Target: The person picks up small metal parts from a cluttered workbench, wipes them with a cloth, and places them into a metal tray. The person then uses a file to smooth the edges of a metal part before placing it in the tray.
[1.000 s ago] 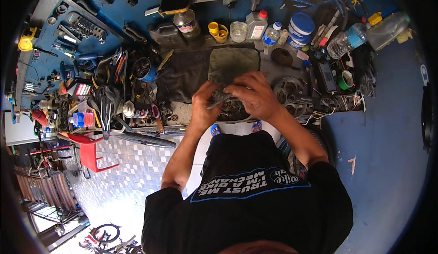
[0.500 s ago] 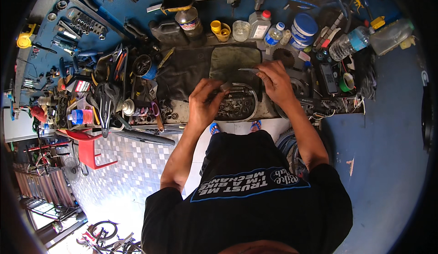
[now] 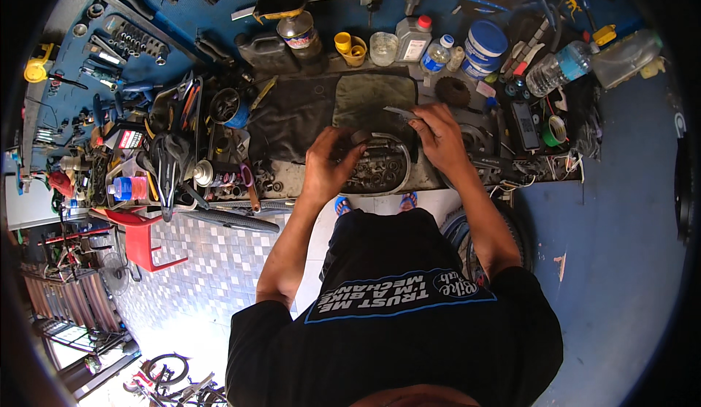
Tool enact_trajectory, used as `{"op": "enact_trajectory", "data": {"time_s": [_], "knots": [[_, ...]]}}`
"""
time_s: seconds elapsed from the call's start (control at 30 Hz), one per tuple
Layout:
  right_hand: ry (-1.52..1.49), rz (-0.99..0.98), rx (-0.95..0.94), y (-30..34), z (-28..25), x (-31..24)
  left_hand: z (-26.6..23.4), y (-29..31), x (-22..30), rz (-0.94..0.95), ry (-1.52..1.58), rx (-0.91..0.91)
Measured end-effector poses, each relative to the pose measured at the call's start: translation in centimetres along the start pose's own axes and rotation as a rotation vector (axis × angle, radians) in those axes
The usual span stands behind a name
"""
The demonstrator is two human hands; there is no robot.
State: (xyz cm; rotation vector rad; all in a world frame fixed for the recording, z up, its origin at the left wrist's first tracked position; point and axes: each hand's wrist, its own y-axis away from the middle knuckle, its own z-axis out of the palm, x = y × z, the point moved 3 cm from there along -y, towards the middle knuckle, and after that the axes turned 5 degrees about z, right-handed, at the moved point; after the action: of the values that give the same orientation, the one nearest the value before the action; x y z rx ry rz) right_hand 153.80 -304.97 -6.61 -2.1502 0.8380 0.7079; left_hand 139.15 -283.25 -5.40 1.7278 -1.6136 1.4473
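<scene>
My left hand [image 3: 328, 160] is closed, thumb and fingers pinching a small dark round part [image 3: 361, 137] above the near side of the bench. Its exact kind is too small to tell. Below it lies an oval metal tray [image 3: 406, 173] holding many small metal parts. My right hand [image 3: 440, 131], to the right and a little farther away, grips a thin grey blade-like tool [image 3: 399, 111] whose tip points left. The tool and the dark part are apart. Under the tool, a green cloth [image 3: 367, 94] is spread on a dark mat [image 3: 288, 118].
Bottles and tubs, among them a blue-and-white tub [image 3: 485, 45], line the bench's back edge. A black bicycle saddle [image 3: 169, 162], scissors with purple handles [image 3: 247, 176] and a spray can [image 3: 205, 172] crowd the left. A phone [image 3: 525, 125] and green tape roll [image 3: 555, 131] lie right.
My right hand has dropped slightly toward me, and the blade-like tool now tilts more, its tip up. My left hand has shifted a little to the right, still pinching the dark part.
</scene>
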Motion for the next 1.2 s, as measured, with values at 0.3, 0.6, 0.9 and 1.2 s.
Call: {"op": "enact_trajectory", "data": {"time_s": [0.3,0.6,0.9,1.2], "knots": [[-0.110,-0.302,-0.063,-0.9,1.5,-9.5,0.5,0.5,-1.2,-0.016,-0.021,0.034],[0.002,-0.266,-0.071,-1.1,1.7,-6.9,0.6,2.1,-2.6,-0.172,0.128,0.071],[0.010,-0.275,-0.079,0.0,1.3,-7.1,0.7,2.6,-3.1,-0.217,0.068,0.067],[-0.004,-0.259,-0.075,-0.3,0.9,-6.7,1.0,2.4,-1.8,-0.253,0.143,0.001]]}}
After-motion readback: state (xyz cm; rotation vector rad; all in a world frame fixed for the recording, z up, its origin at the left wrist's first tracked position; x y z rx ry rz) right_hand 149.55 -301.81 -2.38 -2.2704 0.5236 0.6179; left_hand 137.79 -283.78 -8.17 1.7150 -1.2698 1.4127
